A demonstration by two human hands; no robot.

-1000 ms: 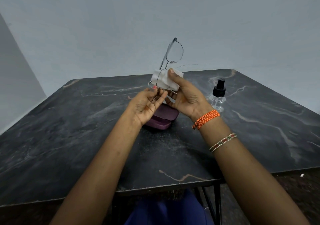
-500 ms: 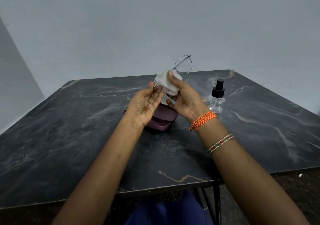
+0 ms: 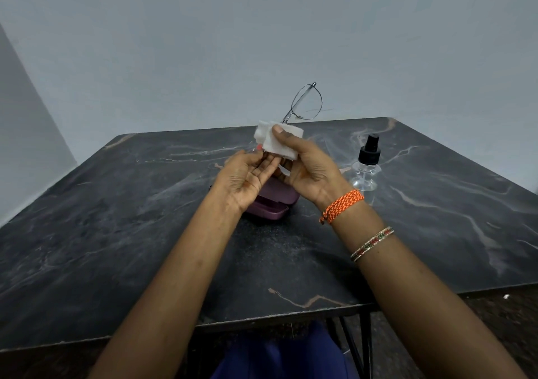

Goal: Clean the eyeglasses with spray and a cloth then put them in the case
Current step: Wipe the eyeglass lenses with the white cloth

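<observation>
Both hands are up over the table (image 3: 116, 233), and the wiping is on. The right hand (image 3: 308, 169) has the cloth (image 3: 276, 142) wrapped over one lens of the glasses (image 3: 305, 103), thumb pressed on the near face, fingers (image 3: 283, 172) curled behind, so that hand is clamped on cloth and lens together. The other lens sticks up bare above the cloth, tilted, thin wire rim against the wall. The left hand (image 3: 247, 177) is palm-up just beside, its fingertips meeting at the cloth's lower edge; it seems to be steadying the frame there, but what exactly it pinches I cannot tell, the cloth hides it.

How to do this well, as I read it: keep the pinch light. That frame looks thin and springy, so pressure should come from thumb against fingers through the lens, never against the bridge. Small circles, cloth on both faces at once. The left hand ought to hold the rim or hinge near the wiped lens, not the far lens, or it twists the bridge and smears clean glass.

Then swap: slide the cloth up to the bare lens and repeat.

The case (image 3: 273, 201) lies on the table straight below the hands, purple, partly hidden by them; whether it is open I cannot say for sure. The spray (image 3: 367, 163) stands upright to the right, well clear. Keep the work centred over the case and nothing gets knocked.
</observation>
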